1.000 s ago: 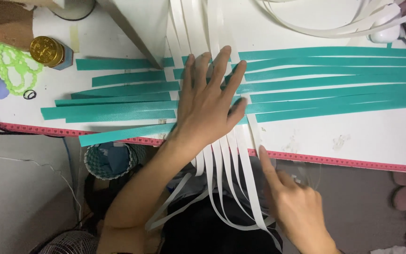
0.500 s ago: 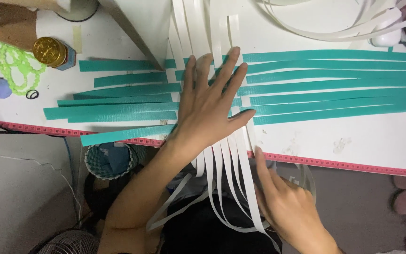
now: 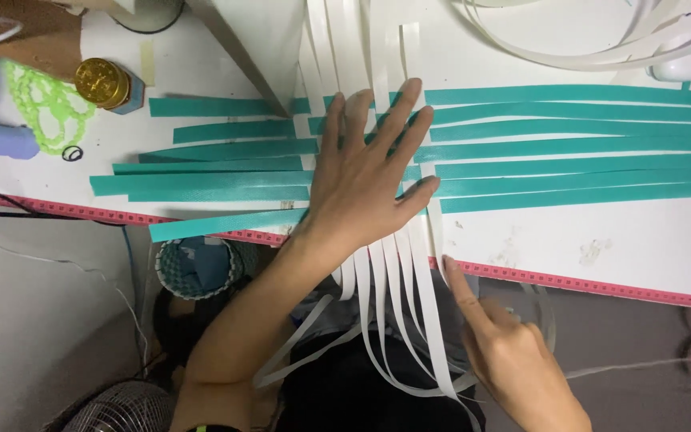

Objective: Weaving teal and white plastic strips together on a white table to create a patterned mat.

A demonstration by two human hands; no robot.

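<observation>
Left grip (image 3: pixel 361 180) (flat) atop woven strips (image 3: pixel 521 148)

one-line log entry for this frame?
left hand: flat on woven strips | right hand: fingertip on white strip at table edge

I see flat teal strips (image 3: pixel 569 144) lying side by side, running left to right across the white tabletop (image 3: pixel 569 232). Narrow white strips (image 3: pixel 377 56) cross them at right angles, woven over and under where the two sets meet. The white strips' near ends hang past the tabletop's front edge and curl downward. The teal strips' left ends are uneven, and the lowest one slants toward the edge.
</observation>
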